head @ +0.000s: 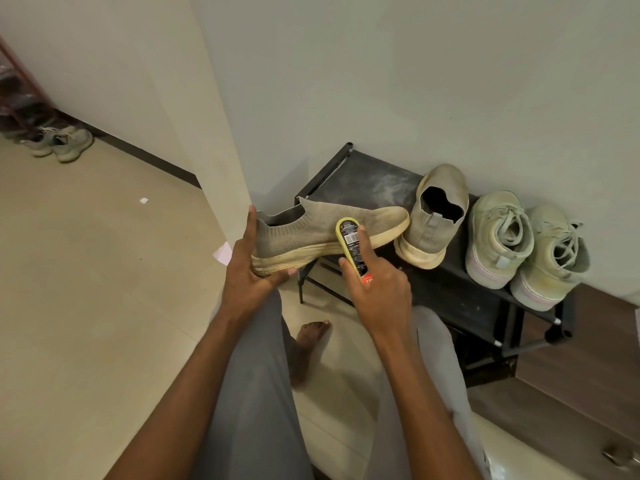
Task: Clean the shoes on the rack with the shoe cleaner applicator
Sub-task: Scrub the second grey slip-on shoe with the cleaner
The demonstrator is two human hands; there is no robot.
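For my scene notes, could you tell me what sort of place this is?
Probably a home entryway or hallway: a low black shoe rack against the wall holds worn sneakers, another pair sits on the tiled floor by the far wall.

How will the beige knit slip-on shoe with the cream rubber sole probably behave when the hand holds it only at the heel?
The beige knit slip-on shoe is probably light: the left hand holds it level by the heel alone. Its knit upper likely dents softly where the yellow-capped applicator bottle, gripped by the right hand, presses. The thick sole probably keeps it from drooping.
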